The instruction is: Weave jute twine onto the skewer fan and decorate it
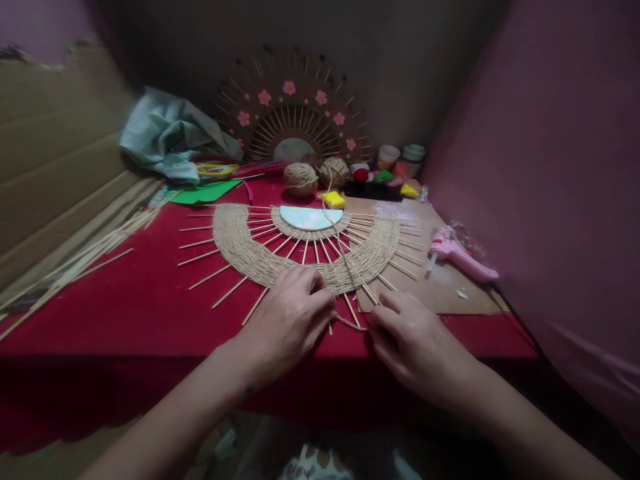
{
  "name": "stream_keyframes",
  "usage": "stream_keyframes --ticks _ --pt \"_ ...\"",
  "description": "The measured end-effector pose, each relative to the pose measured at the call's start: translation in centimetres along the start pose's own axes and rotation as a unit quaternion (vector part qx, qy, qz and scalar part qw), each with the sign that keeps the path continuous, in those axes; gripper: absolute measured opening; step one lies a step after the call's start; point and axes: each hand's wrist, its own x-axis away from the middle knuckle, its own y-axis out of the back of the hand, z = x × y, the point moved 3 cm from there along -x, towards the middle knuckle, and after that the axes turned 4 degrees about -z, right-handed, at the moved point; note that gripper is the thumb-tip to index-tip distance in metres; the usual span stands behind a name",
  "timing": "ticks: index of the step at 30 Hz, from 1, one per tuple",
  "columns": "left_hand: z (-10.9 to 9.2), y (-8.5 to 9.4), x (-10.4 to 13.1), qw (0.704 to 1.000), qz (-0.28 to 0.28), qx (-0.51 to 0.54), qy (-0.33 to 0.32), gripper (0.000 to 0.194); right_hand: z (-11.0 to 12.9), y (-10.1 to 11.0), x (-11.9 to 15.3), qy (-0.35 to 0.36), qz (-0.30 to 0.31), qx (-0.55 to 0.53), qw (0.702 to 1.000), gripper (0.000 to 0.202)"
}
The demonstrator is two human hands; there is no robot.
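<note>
One red-covered desk (155, 300) is carrying a half-round woven fan (310, 235) near its front edge. It is looking light and fairly stiff — the dense band (265, 267) is probably offering the safest hold. The left hand (300, 303) is curling over the outer edge, its grip hidden, among thin sticks (230, 293) likely risking a snap; the right hand (410, 330) is pinching twine (351, 325), which is looking soft and hardly slippery.
</note>
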Motion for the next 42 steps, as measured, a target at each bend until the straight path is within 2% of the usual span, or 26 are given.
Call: stream_keyframes --ticks 4,8,11,14,17,20,23,25,29,31,36,39,42 --pt "-1.2 0.0 -1.1 0.997 0.020 -0.035 -0.072 0.019 0.0 0.1 0.1 -0.012 -0.001 -0.009 1.000 0.010" --pt "-2.2 -0.8 -2.2 0.978 0.055 -0.120 -0.165 0.017 -0.1 0.0 -0.1 -0.013 -0.006 0.003 1.000 0.009" --pt "-2.2 -1.2 -2.3 0.970 0.049 -0.148 -0.186 0.017 0.0 0.0 -0.2 -0.009 -0.005 0.012 1.000 0.008" --pt "-1.8 -1.4 -2.1 0.974 0.039 -0.136 -0.179 0.017 0.0 0.0 -0.3 -0.003 -0.008 0.030 1.000 0.008" --pt "-1.2 -1.4 -1.9 0.981 0.041 -0.102 -0.157 0.017 -0.3 0.1 -0.7 -0.001 -0.037 0.078 0.996 0.010" --pt "-0.9 -1.1 -1.9 0.989 0.052 -0.065 -0.122 0.018 -1.2 0.1 -1.6 -0.021 -0.070 0.113 0.991 0.016" --pt "-0.7 -0.6 -1.9 0.994 0.075 -0.039 -0.067 0.019 -2.4 -0.1 -2.6 -0.050 -0.065 0.116 0.990 0.016" --pt "-0.5 -0.3 -1.8 0.996 0.074 -0.046 -0.031 0.017 -3.0 -0.3 -3.0 -0.069 -0.060 0.109 0.990 0.015" --pt "0.5 -0.1 -1.7 0.993 0.064 -0.093 0.020 0.035 -3.4 -0.3 -3.2 -0.088 -0.066 0.081 0.991 0.014" --pt "1.0 -0.3 -1.7 0.991 0.077 -0.102 0.037 0.034 -3.3 -0.2 -3.3 -0.098 -0.068 0.067 0.991 0.012" --pt "1.9 0.0 -1.8 0.988 0.103 -0.113 0.031 0.028 -2.7 0.1 -3.6 -0.120 -0.045 0.009 0.992 0.008" --pt "2.7 0.4 -1.6 0.986 0.111 -0.121 0.019 0.025 -2.4 0.2 -3.5 -0.108 -0.029 -0.045 0.993 0.008" --pt "3.6 0.5 -1.2 0.985 0.127 -0.120 0.010 0.024 -2.6 0.4 -2.9 -0.099 -0.040 -0.058 0.993 0.009"
